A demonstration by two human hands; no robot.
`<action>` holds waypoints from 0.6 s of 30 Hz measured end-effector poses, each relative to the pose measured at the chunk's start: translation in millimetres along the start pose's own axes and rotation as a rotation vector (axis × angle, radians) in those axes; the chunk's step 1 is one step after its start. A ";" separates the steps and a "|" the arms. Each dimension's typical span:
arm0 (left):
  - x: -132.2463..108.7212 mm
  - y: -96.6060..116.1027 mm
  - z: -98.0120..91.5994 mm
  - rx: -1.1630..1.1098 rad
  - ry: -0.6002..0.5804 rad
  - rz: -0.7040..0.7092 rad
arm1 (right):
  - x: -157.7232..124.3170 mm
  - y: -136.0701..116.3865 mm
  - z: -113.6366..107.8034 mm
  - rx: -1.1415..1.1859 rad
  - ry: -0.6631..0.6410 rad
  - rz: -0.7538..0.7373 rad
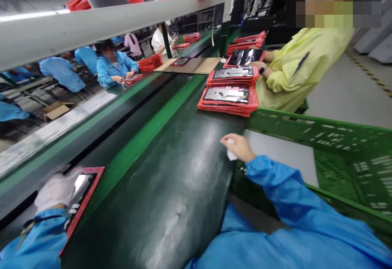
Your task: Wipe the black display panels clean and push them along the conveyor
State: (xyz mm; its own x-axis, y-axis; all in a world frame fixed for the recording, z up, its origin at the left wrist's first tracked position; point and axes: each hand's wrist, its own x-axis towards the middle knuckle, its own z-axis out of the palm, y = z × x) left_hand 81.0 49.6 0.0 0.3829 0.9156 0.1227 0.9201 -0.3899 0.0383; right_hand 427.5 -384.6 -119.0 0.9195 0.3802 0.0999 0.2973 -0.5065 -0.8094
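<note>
My left hand (55, 189), in a white glove and blurred, lies on a red-framed flat panel (87, 187) on the belt at the lower left. Whether it grips the panel is hard to tell. My right hand (239, 147) is bare and closed around a small white cloth (232, 154), just above the belt's near edge. Farther along the belt, two stacks of red trays with dark glossy panels on top (228, 99) stand well beyond my right hand.
A dark green conveyor belt (171, 187) runs away from me. A green plastic crate (337, 154) with a grey sheet inside sits to my right. A co-worker in a yellow-green gown (294, 69) handles red trays. A grey overhead rail (92, 28) crosses above, with blue-clad workers beyond.
</note>
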 end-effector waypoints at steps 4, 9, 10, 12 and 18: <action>-34.8 95.1 0.0 -0.068 0.033 0.360 | 65.2 50.3 -60.8 -0.398 0.282 0.229; -90.7 194.9 30.2 -0.276 0.001 0.809 | 112.4 76.7 -72.4 -0.581 0.169 0.092; -102.5 211.4 35.6 -0.318 -0.041 0.841 | 118.2 79.9 -71.3 -0.620 0.157 0.063; -124.2 242.9 44.3 -0.405 -0.153 0.834 | 128.3 86.2 -69.9 -0.692 0.131 0.003; -162.7 345.5 75.8 -0.903 -0.667 0.494 | 150.6 104.7 -74.7 -0.825 0.002 -0.306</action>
State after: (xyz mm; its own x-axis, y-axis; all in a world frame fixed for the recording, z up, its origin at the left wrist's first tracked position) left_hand 342.9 -226.6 -81.9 0.8857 0.4177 -0.2027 0.3778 -0.3948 0.8375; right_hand 616.3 -438.2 -145.5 0.7696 0.5894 0.2458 0.6206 -0.7809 -0.0708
